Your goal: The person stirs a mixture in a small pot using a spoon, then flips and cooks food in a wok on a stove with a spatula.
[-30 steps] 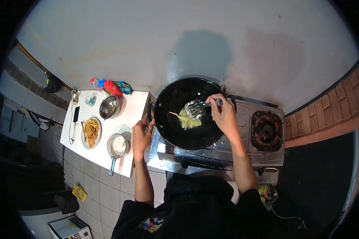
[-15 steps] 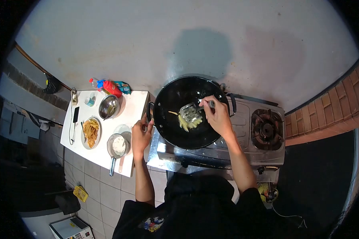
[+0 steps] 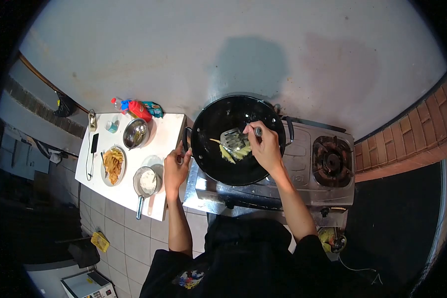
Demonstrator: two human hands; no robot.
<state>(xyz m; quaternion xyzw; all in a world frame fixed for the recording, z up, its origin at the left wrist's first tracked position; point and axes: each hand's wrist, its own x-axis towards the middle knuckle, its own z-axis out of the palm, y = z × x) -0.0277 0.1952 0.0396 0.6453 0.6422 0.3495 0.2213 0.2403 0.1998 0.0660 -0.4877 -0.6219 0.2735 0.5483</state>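
A black wok [image 3: 218,171] stands on the left side of the gas stove. My left hand [image 3: 176,166] is closed at the wok's left handle [image 3: 186,138]. In my right hand [image 3: 265,148] is the handle of a slotted metal spatula [image 3: 233,139], held over the inside of the wok. Under and around its blade lie pale yellow-green strips of food [image 3: 227,154], which look like cut potato. The blade covers part of them.
On the white table [image 3: 129,193] at left are a plate of fried strips [image 3: 114,166], a metal bowl [image 3: 135,133], a pan of white powder [image 3: 147,182], a phone [image 3: 94,143] and a red bottle [image 3: 140,111]. A bare burner [image 3: 333,161] sits right of the wok.
My right hand and the spatula have shifted slightly left, and the blade has turned a little. The strips under it are spread differently. My left hand stays at the wok handle.
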